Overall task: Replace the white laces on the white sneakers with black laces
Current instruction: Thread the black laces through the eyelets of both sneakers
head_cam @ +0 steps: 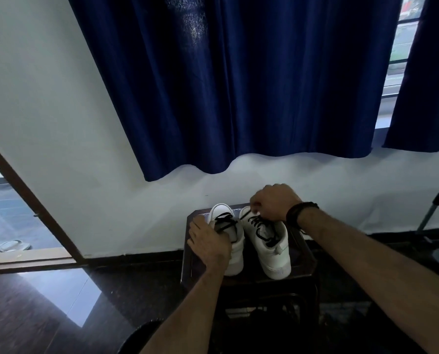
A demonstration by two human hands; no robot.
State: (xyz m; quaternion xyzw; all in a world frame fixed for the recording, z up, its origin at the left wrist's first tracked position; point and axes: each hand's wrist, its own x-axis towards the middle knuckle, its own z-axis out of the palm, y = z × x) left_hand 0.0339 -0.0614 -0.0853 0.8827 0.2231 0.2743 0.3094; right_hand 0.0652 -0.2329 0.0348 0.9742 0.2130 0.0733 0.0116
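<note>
The hands, left and right, hide both sneakers' sides and fingertips.

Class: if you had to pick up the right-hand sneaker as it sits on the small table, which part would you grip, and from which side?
Probably the heel collar of the right-hand sneaker, from the near side: the heel faces the person, bare, while the right hand works the black lace at the toe end.

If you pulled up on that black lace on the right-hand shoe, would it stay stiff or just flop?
Probably flop: the black lace lies in soft, uneven loops across the right sneaker. Where the right hand pinches it, it would likely pull taut. The sneaker looks light, so a firm pull might lift or tip it on the dark stool.
</note>
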